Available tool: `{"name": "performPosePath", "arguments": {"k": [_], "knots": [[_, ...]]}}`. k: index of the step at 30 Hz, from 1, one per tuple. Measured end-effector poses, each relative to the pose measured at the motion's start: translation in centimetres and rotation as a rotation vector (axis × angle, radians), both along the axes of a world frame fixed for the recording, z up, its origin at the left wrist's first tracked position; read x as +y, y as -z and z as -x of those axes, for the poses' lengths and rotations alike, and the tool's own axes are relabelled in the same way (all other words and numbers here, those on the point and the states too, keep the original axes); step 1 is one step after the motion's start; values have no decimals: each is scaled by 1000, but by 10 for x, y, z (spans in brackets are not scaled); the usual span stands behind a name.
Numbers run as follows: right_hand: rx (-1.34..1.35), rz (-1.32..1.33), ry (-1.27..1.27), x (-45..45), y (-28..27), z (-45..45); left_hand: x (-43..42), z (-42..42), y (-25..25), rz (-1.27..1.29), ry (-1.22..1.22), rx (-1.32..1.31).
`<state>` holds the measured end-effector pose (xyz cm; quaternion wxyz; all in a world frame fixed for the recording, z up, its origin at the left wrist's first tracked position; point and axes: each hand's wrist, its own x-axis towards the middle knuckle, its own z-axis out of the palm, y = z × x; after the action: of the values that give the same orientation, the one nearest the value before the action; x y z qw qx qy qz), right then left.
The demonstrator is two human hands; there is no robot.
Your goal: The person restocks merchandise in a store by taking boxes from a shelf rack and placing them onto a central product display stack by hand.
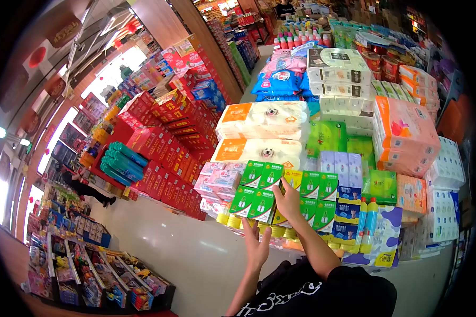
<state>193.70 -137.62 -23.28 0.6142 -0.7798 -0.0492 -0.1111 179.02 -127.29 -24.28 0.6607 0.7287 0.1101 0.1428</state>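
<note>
Several green-and-white boxes (252,190), each printed with a small bottle, form a block at the front of the display. My left hand (256,244) is by the block's front lower edge, palm up with its fingers apart. At the block's right side, my right hand (289,201) lies with thumb and forefinger stretched out against the boxes. Whether either hand bears weight cannot be made out. A yellow box (292,180) shows beside the right fingertips. More green-and-white boxes (318,201) stand in rows to the right, next to dark blue boxes (347,214).
Dog-printed toilet paper packs (267,153) are stacked behind the boxes. Pink packs (223,181) sit at the left corner. Two spray cans (369,224) stand at right. Red cartons (166,185) line the aisle floor (195,253). Another person (87,187) is at far left.
</note>
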Motion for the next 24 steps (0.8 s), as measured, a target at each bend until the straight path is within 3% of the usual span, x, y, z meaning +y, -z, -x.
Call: {"name": "performPosePath", "arguments": {"k": [16,24], "knots": [[1,55,-52,3,1,1,1,1,1,-206,2,52],[30,-37,-110,-1,10,0,4,6,2,-114,19,39]]}}
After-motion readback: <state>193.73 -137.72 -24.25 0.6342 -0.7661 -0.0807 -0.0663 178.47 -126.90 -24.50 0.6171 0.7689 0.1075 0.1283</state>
